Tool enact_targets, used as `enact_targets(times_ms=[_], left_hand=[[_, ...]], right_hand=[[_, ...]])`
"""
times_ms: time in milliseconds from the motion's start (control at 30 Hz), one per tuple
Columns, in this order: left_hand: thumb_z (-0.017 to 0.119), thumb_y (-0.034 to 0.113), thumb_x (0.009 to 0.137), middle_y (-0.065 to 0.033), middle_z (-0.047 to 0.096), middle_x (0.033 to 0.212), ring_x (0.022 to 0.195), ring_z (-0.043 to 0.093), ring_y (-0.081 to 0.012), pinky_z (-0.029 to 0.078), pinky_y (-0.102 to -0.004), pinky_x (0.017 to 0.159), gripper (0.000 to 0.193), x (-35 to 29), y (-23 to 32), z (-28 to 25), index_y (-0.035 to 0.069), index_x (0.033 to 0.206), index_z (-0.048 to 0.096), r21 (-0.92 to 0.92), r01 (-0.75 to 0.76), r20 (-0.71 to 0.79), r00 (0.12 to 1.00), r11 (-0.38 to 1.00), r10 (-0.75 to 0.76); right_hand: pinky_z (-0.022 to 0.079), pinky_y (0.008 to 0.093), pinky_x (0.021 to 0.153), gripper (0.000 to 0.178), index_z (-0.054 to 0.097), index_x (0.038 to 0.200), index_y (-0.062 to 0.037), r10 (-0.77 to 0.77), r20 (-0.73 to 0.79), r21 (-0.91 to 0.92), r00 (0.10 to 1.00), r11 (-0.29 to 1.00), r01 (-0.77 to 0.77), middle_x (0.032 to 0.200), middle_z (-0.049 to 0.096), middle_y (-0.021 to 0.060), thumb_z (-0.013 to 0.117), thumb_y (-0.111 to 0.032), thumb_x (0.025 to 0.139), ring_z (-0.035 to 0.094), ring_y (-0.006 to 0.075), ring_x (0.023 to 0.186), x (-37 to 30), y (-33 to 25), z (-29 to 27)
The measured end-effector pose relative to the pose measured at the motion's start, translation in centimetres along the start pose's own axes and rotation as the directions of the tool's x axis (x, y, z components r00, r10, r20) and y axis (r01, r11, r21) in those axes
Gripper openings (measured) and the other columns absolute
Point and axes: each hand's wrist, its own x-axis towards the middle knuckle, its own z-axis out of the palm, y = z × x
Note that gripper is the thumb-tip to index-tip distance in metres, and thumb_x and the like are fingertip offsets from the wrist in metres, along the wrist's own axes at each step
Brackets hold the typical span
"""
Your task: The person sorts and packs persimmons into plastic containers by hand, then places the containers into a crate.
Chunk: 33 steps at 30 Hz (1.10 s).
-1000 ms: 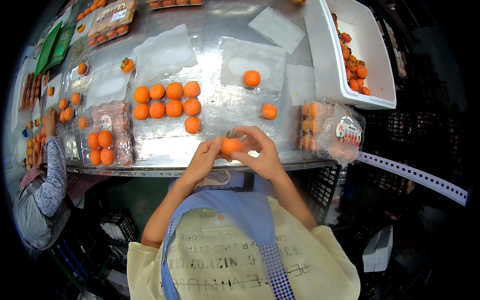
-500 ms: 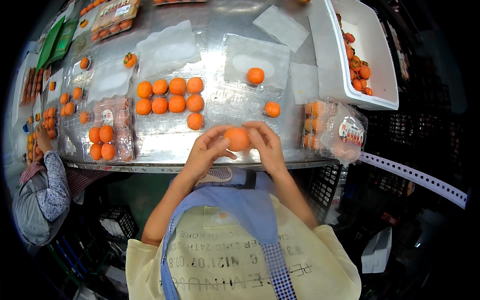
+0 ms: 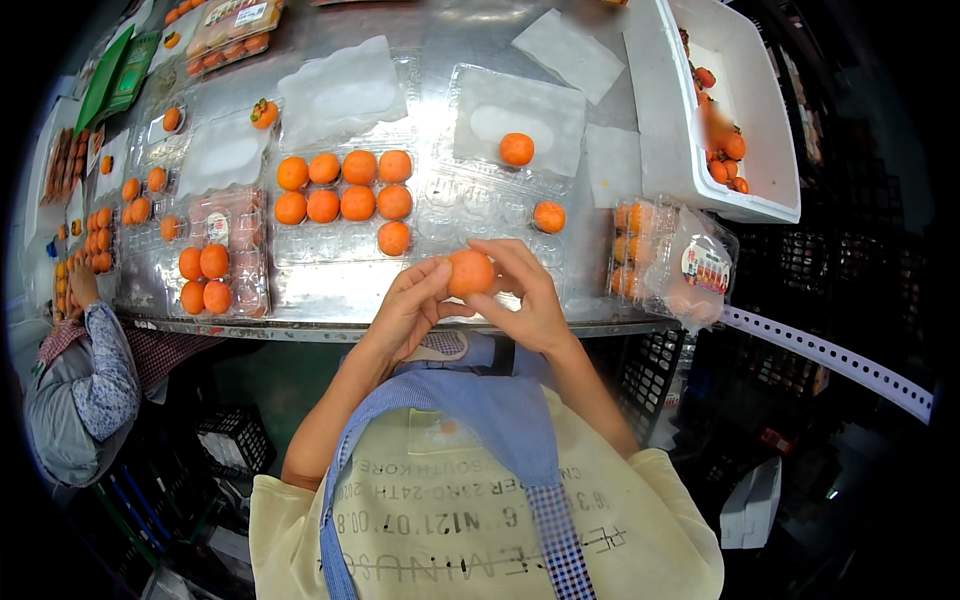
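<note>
Over the table's near edge I hold an orange persimmon (image 3: pixel 470 274) between both hands. My left hand (image 3: pixel 408 305) is closed on its left side by thumb and fingertips. My right hand (image 3: pixel 530 300) curves round its right side, fingers above and thumb below. Beyond my left hand, a clear plastic tray (image 3: pixel 315 247) holds two rows of persimmons (image 3: pixel 358 168) plus one by itself in the row below. The clear tray (image 3: pixel 455 213) to its right carries a single persimmon (image 3: pixel 548 217) at its right end. Another persimmon (image 3: pixel 516 149) sits on a whitish sheet farther back.
A white foam box (image 3: pixel 655 110) with leafy-topped persimmons (image 3: pixel 734 146) stands at right; part of its contents is blurred. Packed clear boxes (image 3: pixel 640 250) sit before it. At left are a partly filled tray (image 3: pixel 240 270) and a co-worker's arm (image 3: pixel 108 350) at the table edge.
The persimmon has turned in my hands. My right thumb has moved beneath it, and my left fingers have shifted their hold. The trays stay as they were.
</note>
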Motion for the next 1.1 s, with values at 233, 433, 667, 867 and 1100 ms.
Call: enact_targets(times_ms=[233, 433, 667, 867, 1100], left_hand=[[0.049, 0.028, 0.094, -0.01, 0.06, 0.102, 0.089, 0.062, -0.014, 0.055, -0.0294, 0.075, 0.034, 0.2, -0.3, -0.1, -0.002, 0.111, 0.052, 0.007, 0.007, -0.03, 1.0, 1.0, -0.007], [0.048, 0.029, 0.094, -0.0105, 0.061, 0.101, 0.089, 0.062, -0.0147, 0.055, -0.0297, 0.076, 0.036, 0.3, -0.2, -0.2, -0.002, 0.111, 0.052, 0.025, 0.025, -0.019, 1.0, 0.999, -0.025], [0.049, 0.031, 0.093, -0.0106, 0.061, 0.102, 0.09, 0.062, -0.0149, 0.054, -0.0301, 0.076, 0.038, 0.2, -0.3, 0.0, -0.002, 0.112, 0.051, 0.061, 0.023, -0.076, 0.997, 0.998, -0.018], [0.047, 0.032, 0.094, -0.0107, 0.059, 0.102, 0.086, 0.061, -0.015, 0.055, -0.0304, 0.073, 0.039, 0.4, -0.5, 0.1, -0.002, 0.112, 0.051, 0.108, 0.004, -0.084, 0.996, 0.994, 0.005], [0.048, 0.028, 0.094, -0.0099, 0.058, 0.096, 0.08, 0.059, -0.0143, 0.054, -0.0301, 0.071, 0.036, 0.9, -1.0, -0.7, -0.002, 0.114, 0.051, 0.313, -0.047, -0.153, 0.983, 0.949, 0.099]], right_hand=[[0.051, 0.0227, 0.07, 0.047, 0.052, 0.122, -0.0045, 0.05, -0.001, 0.042, 0.999, 0.998, -0.05, 0.11, 0.049, 0.0097, 0.063, -0.003, 0.077, 0.056, 0.0129, 0.089, -0.1, 0.3, -0.1], [0.052, 0.0228, 0.071, 0.05, 0.05, 0.124, -0.0042, 0.072, 0.026, 0.126, 0.997, 0.989, -0.074, 0.112, 0.047, 0.0102, 0.066, -0.006, 0.076, 0.056, 0.014, 0.09, -0.1, 0.8, -0.1], [0.052, 0.0229, 0.068, 0.055, 0.05, 0.123, -0.0033, 0.062, 0.015, 0.017, 0.998, 0.998, -0.062, 0.112, 0.047, 0.0104, 0.071, -0.008, 0.073, 0.056, 0.0159, 0.094, 0.1, 0.9, 0.3], [0.052, 0.025, 0.072, 0.052, 0.051, 0.121, -0.0029, 0.109, -0.009, 0.059, 0.994, 0.992, -0.108, 0.11, 0.05, 0.0089, 0.071, -0.009, 0.073, 0.057, 0.0163, 0.093, 0.0, 1.1, 0.1], [0.047, 0.0191, 0.062, 0.032, 0.053, 0.114, 0.003, 0.151, -0.593, 0.475, 0.791, 0.859, 0.193, 0.107, 0.06, 0.0096, 0.057, -0.014, 0.088, 0.058, 0.0117, 0.084, 3.4, -1.1, -11.4]])
